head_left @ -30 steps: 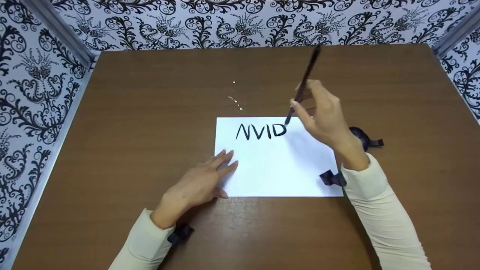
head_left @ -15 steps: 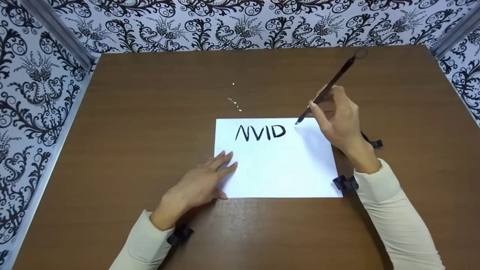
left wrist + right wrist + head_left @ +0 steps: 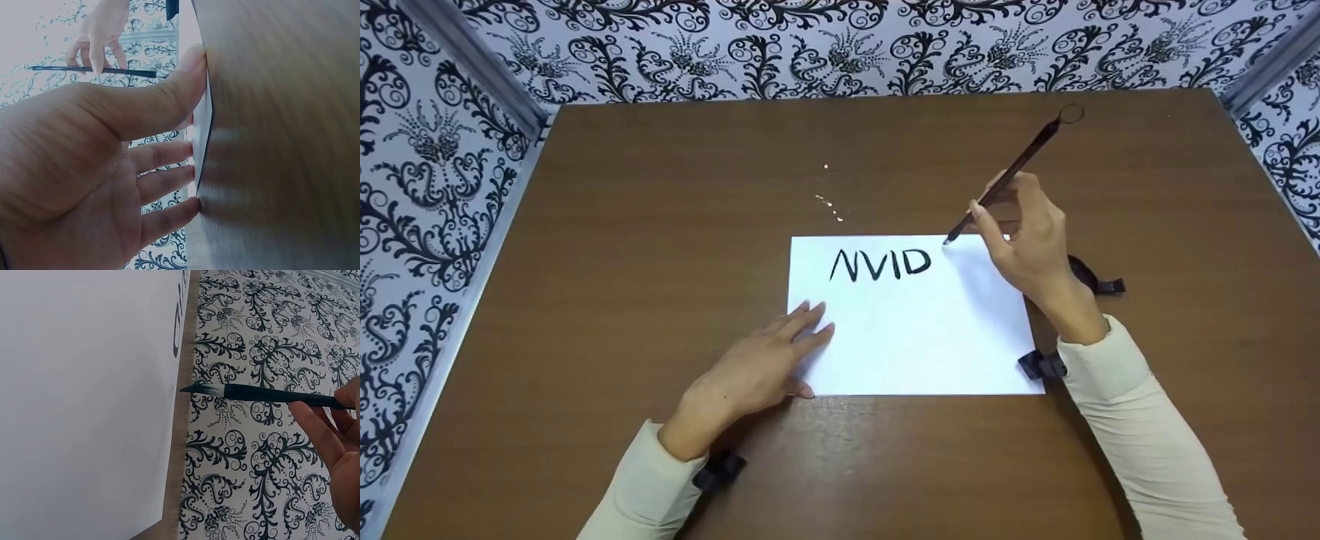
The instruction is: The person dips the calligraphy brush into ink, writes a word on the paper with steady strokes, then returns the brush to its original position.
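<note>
A calligraphy brush (image 3: 1020, 161) with a loop at its upper end is pinched in my right hand (image 3: 1031, 247). It slants down to the left, and its dark tip is by the top edge of a white sheet of paper (image 3: 915, 330), right of the black letters "NVID" (image 3: 881, 265). In the right wrist view, the dark bristles (image 3: 202, 389) show white near the handle; the tip appears just off the paper. My left hand (image 3: 750, 367) rests on the sheet's lower left edge with fingers spread, the thumb (image 3: 174, 93) at its near corner.
Behind my right wrist is a partly hidden dark round object with a short handle (image 3: 1110, 286). Small pale flecks (image 3: 830, 205) lie on the brown table (image 3: 660, 195) beyond the paper. Black-and-white patterned panels (image 3: 840, 52) stand round the table.
My right hand has lifted the brush from the end of the "D" and moved right, then slightly back left. The brush leans over more. My left hand has stayed in place.
</note>
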Demonstrator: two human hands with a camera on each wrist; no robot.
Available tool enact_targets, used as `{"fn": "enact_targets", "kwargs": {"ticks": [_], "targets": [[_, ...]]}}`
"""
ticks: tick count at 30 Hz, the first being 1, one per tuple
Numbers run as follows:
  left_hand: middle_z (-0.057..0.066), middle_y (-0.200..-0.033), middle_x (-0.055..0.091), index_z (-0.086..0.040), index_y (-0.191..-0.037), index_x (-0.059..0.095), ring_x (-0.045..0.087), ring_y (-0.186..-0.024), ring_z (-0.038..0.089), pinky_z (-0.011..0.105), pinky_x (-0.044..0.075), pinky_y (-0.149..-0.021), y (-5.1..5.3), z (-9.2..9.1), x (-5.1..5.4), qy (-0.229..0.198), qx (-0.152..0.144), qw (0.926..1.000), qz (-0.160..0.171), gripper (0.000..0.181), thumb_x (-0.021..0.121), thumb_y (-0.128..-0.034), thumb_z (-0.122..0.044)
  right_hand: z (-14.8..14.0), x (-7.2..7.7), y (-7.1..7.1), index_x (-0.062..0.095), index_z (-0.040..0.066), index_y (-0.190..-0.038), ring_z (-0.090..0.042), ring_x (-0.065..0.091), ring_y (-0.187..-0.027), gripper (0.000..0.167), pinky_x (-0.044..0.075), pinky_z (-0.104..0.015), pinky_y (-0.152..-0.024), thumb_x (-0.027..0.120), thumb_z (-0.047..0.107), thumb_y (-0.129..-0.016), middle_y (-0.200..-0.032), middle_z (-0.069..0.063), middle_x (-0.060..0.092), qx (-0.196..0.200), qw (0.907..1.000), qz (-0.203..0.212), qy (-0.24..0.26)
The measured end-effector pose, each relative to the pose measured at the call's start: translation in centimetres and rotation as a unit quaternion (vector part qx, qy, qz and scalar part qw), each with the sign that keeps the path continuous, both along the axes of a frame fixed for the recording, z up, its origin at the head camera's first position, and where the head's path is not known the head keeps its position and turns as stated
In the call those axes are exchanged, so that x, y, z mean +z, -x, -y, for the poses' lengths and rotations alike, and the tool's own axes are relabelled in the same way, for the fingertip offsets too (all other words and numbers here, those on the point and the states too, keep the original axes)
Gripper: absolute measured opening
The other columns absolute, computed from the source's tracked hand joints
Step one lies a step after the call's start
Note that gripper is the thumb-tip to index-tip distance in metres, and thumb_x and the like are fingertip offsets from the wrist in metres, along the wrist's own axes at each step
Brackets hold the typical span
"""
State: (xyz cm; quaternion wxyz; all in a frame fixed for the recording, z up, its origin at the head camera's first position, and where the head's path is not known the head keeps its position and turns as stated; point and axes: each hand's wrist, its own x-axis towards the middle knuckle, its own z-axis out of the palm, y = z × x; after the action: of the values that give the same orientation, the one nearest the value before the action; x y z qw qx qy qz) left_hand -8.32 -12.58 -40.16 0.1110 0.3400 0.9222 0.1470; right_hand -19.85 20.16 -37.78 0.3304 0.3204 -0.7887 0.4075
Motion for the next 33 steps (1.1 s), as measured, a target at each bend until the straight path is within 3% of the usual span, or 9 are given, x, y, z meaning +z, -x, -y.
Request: {"fn": "enact_targets", "kwargs": {"ticks": [9,23,33], "targets": [[0.015,-0.154,0.026,-0.006,-0.144,0.042,0.023,-0.140,0.033,0.053,0.037,-0.101,0.01,0.03,0.01,0.003,0.000,1.0000,-0.007,0.076,0.074,-0.0804,-0.031,0.28,0.00,0.02,0.051,-0.007,-0.108,-0.027,0.068,-0.078,0.029,0.051,-0.013,-0.065,0.065,-0.010,-0.083,-0.092,-0.016,0.061,0.016,0.9998,0.008,-0.004],[0.015,-0.154,0.026,-0.007,-0.145,0.041,0.023,-0.141,0.032,0.052,0.038,-0.101,0.09,0.03,0.12,0.008,-0.005,0.9999,-0.014,0.076,0.074,-0.0813,-0.031,0.26,-0.02,-0.25,0.051,-0.005,-0.112,-0.021,0.065,-0.087,0.029,0.050,-0.012,-0.065,0.064,-0.003,-0.087,-0.097,-0.015,0.060,-0.006,0.9979,0.049,-0.042],[0.013,-0.155,0.024,-0.008,-0.146,0.040,0.021,-0.141,0.031,0.055,0.038,-0.100,0.04,0.01,0.12,0.008,-0.002,1.0000,-0.004,0.076,0.074,-0.0816,-0.031,0.21,0.07,-0.47,0.050,-0.005,-0.109,-0.022,0.065,-0.084,0.026,0.047,-0.008,-0.066,0.063,-0.002,-0.087,-0.094,-0.015,0.060,0.000,0.9970,0.048,-0.061]]}}
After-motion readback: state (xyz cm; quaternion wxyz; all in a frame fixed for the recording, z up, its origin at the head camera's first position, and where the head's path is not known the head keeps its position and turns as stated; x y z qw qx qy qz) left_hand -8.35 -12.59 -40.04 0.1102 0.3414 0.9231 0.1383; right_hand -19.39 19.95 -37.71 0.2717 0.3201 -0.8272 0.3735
